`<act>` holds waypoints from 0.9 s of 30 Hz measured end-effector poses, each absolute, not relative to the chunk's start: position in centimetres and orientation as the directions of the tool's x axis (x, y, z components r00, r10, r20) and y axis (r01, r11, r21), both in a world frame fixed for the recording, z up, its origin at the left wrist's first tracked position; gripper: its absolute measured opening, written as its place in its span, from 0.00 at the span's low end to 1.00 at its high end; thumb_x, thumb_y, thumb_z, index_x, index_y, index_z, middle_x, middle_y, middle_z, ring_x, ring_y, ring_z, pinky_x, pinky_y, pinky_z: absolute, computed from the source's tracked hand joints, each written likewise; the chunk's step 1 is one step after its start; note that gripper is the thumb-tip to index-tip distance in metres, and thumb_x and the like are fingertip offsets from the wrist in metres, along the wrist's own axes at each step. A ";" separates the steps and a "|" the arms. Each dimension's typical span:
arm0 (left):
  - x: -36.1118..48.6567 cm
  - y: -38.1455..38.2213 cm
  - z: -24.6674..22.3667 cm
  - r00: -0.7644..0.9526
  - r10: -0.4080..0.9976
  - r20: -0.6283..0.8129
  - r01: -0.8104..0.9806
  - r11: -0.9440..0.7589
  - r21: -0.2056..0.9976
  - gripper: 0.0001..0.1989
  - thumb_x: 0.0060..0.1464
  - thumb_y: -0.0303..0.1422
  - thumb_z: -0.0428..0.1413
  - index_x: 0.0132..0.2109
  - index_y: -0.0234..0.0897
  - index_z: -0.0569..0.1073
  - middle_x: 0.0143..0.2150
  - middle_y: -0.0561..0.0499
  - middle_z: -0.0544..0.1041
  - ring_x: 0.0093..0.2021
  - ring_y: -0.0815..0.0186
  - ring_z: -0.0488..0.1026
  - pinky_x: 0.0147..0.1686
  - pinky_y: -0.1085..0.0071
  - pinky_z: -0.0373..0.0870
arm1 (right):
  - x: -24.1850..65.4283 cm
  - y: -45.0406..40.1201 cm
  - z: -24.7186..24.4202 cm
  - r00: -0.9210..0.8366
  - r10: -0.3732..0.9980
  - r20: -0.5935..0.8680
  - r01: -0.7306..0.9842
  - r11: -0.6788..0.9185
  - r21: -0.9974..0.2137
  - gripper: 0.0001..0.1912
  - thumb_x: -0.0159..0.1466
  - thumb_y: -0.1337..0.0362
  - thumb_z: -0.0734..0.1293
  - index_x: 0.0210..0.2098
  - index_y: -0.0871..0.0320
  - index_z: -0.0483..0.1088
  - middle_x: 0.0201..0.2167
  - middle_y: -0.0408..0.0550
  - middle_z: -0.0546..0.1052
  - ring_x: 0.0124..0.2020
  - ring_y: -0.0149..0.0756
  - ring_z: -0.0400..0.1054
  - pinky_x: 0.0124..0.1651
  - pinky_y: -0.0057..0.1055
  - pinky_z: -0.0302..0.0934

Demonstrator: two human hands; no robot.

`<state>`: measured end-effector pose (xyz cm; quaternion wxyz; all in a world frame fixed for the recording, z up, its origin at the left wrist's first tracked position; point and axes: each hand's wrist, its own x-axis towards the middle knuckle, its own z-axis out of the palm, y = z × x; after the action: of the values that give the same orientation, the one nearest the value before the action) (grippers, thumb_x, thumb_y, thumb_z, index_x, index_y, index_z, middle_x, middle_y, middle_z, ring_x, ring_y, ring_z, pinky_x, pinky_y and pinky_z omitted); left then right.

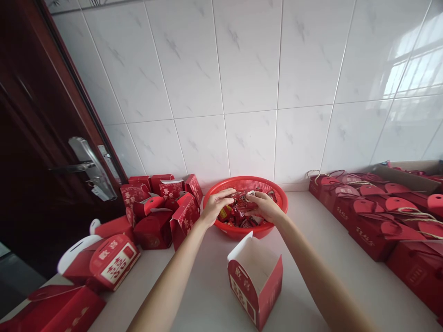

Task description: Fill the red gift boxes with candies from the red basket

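- Behind the red basket (247,234), we see a white tiled wall (249,74) with grey veining.
- We have the pale worktop (301,203) under the basket.
- Well to the basket's left stands a dark door (31,115) with a metal handle (90,166).
- To the basket's right, we see many red boxes with cords (367,235), packed close together.
- To its left, we count a looser cluster of red cartons (154,230), some with lids up.
- Just in front of the basket, nearer us, stands an open carton (244,290), upright, its pale inside showing.
- Over the basket, our left hand (212,208) and right hand (268,207) hold a red packet (242,198) between them, fingers narrow at its two ends.
- Inside the basket lie small wrapped pieces (224,213), mostly red.
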<state>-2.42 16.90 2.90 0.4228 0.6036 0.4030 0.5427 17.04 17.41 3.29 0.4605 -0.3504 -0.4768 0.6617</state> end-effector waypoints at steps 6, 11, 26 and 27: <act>-2.2 16.5 3.0 0.128 0.913 0.388 0.106 -0.401 0.910 0.15 0.42 0.35 0.66 0.41 0.39 0.84 0.57 0.45 0.78 0.65 0.49 0.66 0.65 0.54 0.61 | 17.1 17.7 3.3 -0.309 0.949 -0.060 -0.317 -0.162 -0.934 0.04 0.66 0.65 0.66 0.37 0.60 0.72 0.36 0.48 0.76 0.33 0.37 0.76 0.29 0.33 0.75; -2.2 16.7 2.5 0.121 0.927 0.356 0.092 -0.368 0.925 0.29 0.39 0.27 0.65 0.53 0.40 0.78 0.60 0.46 0.75 0.61 0.52 0.71 0.61 0.57 0.68 | 17.1 17.7 3.3 -0.304 0.950 -0.073 -0.263 -0.158 -0.952 0.05 0.67 0.65 0.66 0.36 0.60 0.73 0.36 0.49 0.76 0.32 0.35 0.74 0.29 0.34 0.76; -1.7 17.4 1.8 0.164 0.939 0.302 0.222 -0.334 0.916 0.33 0.40 0.26 0.67 0.57 0.38 0.76 0.63 0.43 0.73 0.61 0.50 0.71 0.60 0.55 0.70 | 17.2 17.0 3.1 -0.346 0.938 -0.007 -0.134 -0.057 -0.989 0.10 0.59 0.65 0.73 0.37 0.60 0.72 0.38 0.49 0.76 0.38 0.37 0.75 0.32 0.30 0.77; -1.6 17.4 1.9 0.178 0.939 0.295 0.227 -0.331 0.916 0.33 0.40 0.27 0.67 0.58 0.38 0.75 0.63 0.44 0.73 0.62 0.49 0.70 0.61 0.55 0.69 | 17.2 17.0 3.1 -0.355 0.935 -0.009 -0.132 -0.060 -0.989 0.10 0.59 0.65 0.73 0.38 0.61 0.72 0.39 0.50 0.76 0.38 0.38 0.75 0.31 0.30 0.77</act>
<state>-1.64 17.39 1.86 0.3789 0.6673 0.4369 0.4693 17.18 17.03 3.07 0.4270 -0.3741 -0.5362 0.6246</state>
